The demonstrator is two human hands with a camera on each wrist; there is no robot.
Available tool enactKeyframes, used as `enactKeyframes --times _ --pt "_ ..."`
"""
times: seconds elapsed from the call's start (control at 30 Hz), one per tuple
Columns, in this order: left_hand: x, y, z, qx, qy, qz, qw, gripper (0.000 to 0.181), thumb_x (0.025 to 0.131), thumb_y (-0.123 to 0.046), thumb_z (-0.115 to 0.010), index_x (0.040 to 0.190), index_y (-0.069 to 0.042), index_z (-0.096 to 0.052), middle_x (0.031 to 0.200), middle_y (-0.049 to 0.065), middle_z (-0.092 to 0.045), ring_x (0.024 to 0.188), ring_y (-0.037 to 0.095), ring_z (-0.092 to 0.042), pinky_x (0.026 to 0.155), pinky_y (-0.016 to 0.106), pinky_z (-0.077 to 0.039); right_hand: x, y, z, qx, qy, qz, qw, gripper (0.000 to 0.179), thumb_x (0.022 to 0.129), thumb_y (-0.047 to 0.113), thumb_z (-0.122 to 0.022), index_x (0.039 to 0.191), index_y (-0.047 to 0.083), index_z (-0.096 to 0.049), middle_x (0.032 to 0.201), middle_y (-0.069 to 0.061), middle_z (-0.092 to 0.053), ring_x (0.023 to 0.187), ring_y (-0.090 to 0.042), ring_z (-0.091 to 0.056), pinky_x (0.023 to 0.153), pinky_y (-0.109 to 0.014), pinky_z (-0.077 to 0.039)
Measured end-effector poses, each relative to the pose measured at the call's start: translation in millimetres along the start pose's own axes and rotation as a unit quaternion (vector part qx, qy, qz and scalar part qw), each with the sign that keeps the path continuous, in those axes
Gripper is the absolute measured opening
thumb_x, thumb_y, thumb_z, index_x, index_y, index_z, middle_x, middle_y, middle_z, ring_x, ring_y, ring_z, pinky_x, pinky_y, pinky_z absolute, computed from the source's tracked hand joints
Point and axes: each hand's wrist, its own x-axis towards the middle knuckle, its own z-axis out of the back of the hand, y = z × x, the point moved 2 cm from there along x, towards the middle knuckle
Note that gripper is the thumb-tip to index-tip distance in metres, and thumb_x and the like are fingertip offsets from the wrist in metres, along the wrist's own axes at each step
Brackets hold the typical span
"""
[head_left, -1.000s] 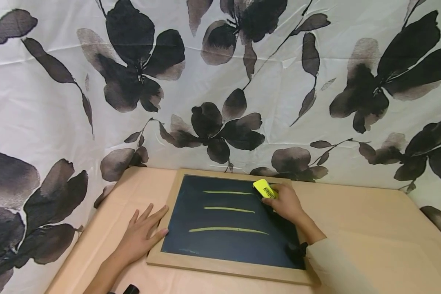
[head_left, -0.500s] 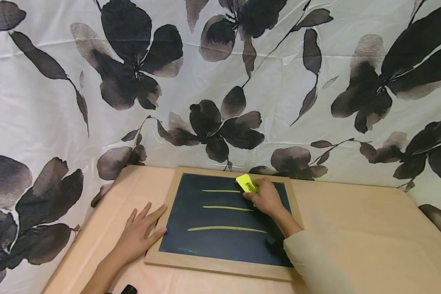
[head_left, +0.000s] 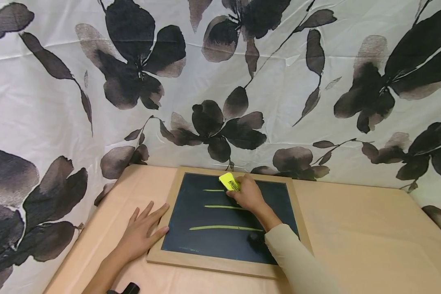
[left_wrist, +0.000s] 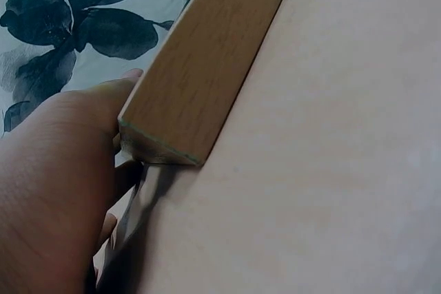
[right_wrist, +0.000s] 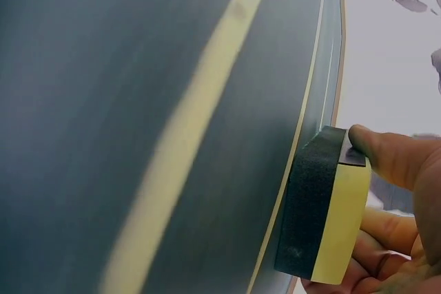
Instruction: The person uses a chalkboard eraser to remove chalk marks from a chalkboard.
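1. Nearest: black object (head_left: 132,288) at the bottom edge, left of center. Can't tell what it is.
2. My left hand (head_left: 142,232), lower left: fingers spread, touching the left wooden rim (head_left: 164,228) of the blackboard (head_left: 213,245). Same spot as a second ago.
3. Bottom yellow line (head_left: 224,227) and middle yellow line (head_left: 224,207), center: right ends now run up to or behind my right arm and hand; both showed further right before.
4. My right hand (head_left: 249,194), center: gripping the eraser (head_left: 229,182) between thumb and fingers, dark pad toward the board. It's gone left along the top yellow line (head_left: 213,190); only a short left stub shows now.
5. Label: black print on the eraser's yellow face, too small to read.
6. Far: floral backdrop (head_left: 279,102), upper part, unchanged.
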Motion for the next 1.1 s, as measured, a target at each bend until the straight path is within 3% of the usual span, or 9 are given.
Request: enactKeyframes --times 0.2,0.47,0.8,1.1 --pt "0.4 -0.1 -0.8 0.000 0.001 0.000 1.0000 0.063 0.091 -0.043 -0.062 0.147 -0.020 -0.042 0.146 0.004 -0.044 0.140 0.038 -0.024 0.108 0.063 -0.005 7.2 24.4 -14.7 -0.009 0.014 0.040 0.9990 0.055 0.082 0.024 -0.076 0.126 -0.005 -0.060 0.102 -0.013 -0.053 0.084 -0.023 -0.050 0.074 -0.036 -0.044" --pt "1.6 -0.2 -1.7 0.001 0.001 -0.003 1.0000 0.064 0.091 -0.043 -0.062 0.147 -0.020 -0.041 0.146 0.004 -0.043 0.140 0.037 -0.024 0.108 0.063 -0.005 13.4 47.6 -25.4 -0.035 0.036 0.104 0.9933 0.045 0.083 0.021 -0.075 0.121 -0.002 -0.064 0.087 -0.007 -0.049 0.078 -0.020 -0.042 0.066 -0.031 -0.038" --pt "-2.6 -4.3 -2.0 0.004 -0.008 0.002 1.0000 0.063 0.091 -0.042 -0.063 0.146 -0.020 -0.043 0.145 0.005 -0.045 0.139 0.039 -0.026 0.108 0.064 -0.006 12.1 44.0 -22.3 -0.021 0.091 0.135 0.9864 0.051 0.084 0.019 -0.075 0.127 -0.001 -0.060 0.093 -0.007 -0.046 0.081 -0.020 -0.044 0.069 -0.032 -0.040" --pt "-4.6 -3.5 -2.9 0.001 -0.007 0.002 1.0000 0.063 0.091 -0.041 -0.063 0.147 -0.020 -0.042 0.145 0.006 -0.044 0.139 0.039 -0.025 0.108 0.064 -0.006 8.8 27.9 -13.5 -0.027 0.104 0.124 0.9864 0.053 0.083 0.022 -0.076 0.129 0.002 -0.059 0.096 -0.005 -0.047 0.083 -0.019 -0.046 0.074 -0.033 -0.042"
